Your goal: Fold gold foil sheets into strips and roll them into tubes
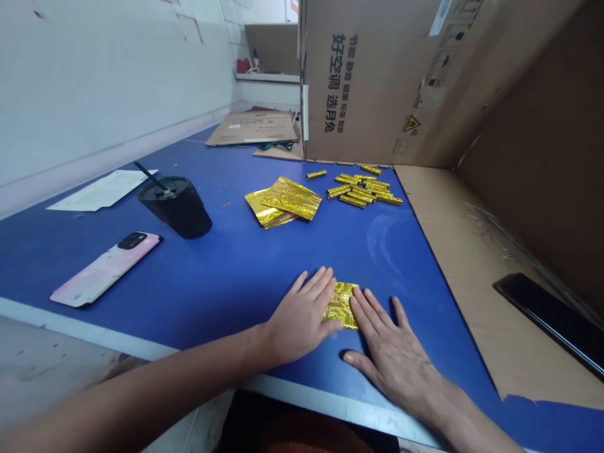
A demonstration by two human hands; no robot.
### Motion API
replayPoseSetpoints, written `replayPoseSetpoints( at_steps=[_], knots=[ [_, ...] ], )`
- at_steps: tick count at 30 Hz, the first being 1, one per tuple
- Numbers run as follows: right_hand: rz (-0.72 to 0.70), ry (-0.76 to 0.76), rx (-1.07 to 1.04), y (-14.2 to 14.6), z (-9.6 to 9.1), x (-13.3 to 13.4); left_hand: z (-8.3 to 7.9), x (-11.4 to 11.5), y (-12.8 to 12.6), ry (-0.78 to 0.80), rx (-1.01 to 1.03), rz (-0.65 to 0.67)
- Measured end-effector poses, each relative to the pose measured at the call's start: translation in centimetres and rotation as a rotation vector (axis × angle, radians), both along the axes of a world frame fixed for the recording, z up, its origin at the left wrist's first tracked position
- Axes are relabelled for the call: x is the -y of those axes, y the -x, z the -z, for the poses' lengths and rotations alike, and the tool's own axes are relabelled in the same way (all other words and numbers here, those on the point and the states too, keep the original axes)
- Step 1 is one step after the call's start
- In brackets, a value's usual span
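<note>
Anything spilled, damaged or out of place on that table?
No spill shows. One gold roll lies apart from the other rolls, and an orange scrap, looking stray, lies between the black cup and gold sheets. A pale curved mark, perhaps a scuff, breaks the blue tabletop.

The cardboard box (377,88) reads "好空调 选月兔" and bears a warning triangle (412,124).

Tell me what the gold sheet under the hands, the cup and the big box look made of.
Gold sheet: shiny foil or metallic film, judging by creases and bright glints.
Cup: probably plastic, perhaps coated metal; dark, with a dull sheen.
Box: matte brown cardboard, by its printed face.
</note>
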State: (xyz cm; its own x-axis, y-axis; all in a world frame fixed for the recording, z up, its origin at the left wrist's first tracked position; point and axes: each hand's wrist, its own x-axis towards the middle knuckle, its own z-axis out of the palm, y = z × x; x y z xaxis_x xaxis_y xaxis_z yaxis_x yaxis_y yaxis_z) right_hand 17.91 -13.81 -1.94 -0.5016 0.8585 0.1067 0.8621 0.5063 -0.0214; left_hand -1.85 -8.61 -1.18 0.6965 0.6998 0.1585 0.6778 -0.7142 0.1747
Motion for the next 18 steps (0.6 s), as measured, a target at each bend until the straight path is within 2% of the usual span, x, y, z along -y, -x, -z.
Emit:
replayPoseSetpoints(
  at_steps=[3, 6, 18],
  knots=[
    [-0.009, -0.013, -0.001, 0.0, -0.1, 0.0, 0.1, 1.1, -0.1, 0.027, -0.07, 0.068],
    [-0.007, 0.001, 0.019, -0.1, -0.3, 0.0, 0.3, 1.5, -0.1, 0.054, -0.1, 0.069],
    [0.024, 0.013, 0.035, -0.5, -0.6, 0.3, 0.4, 1.0, 0.0, 0.064, -0.094, 0.08]
  ],
)
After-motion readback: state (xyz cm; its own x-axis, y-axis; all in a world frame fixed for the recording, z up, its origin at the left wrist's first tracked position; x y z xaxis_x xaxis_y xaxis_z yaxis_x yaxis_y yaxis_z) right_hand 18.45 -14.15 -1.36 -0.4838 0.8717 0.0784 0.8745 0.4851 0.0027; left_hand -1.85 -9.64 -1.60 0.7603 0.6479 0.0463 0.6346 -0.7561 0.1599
